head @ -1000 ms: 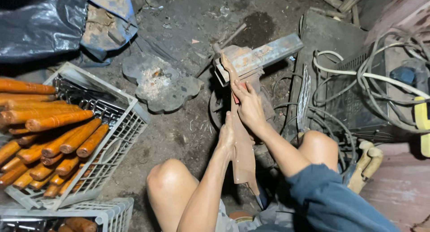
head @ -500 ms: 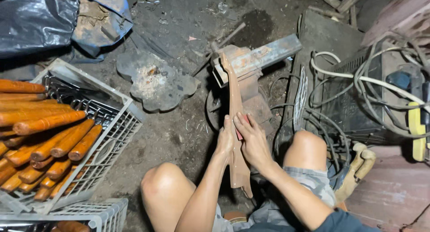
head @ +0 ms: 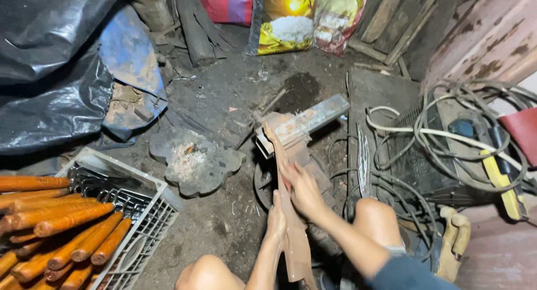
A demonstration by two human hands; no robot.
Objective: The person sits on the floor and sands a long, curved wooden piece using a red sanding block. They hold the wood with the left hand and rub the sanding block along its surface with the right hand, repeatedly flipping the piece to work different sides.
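Hands meet on a long, flat reddish-brown strip (head: 292, 223) that runs from between the person's knees up toward a rusty metal block (head: 302, 126) on the dirt floor (head: 224, 223). The left hand (head: 276, 218) presses against the strip's left edge about halfway along, its grip clenched around that edge. The right hand (head: 302, 190) lies just above it, fingers wrapped over the strip from the right side, grasping it too. The strip's far tip touches the near end of the metal block; its near end passes down out of sight between the bare knees.

To the left of the hands, well apart, a grey flat slab (head: 193, 161) with a lobed outline lies on the floor, with pale ash or dust in its middle. Further left stands a white plastic crate (head: 140, 211) with a grid bottom, and a heap of orange-brown wooden handles (head: 61, 228) rests across it. Black plastic sheeting (head: 50, 88) and a blue sheet (head: 126, 49) fill the upper left. On the right, a tangle of black and white cables (head: 447, 139) lies over a dark machine, with a yellow tool (head: 503, 186) beside it. A yellow printed sack (head: 285, 21) leans at the top.
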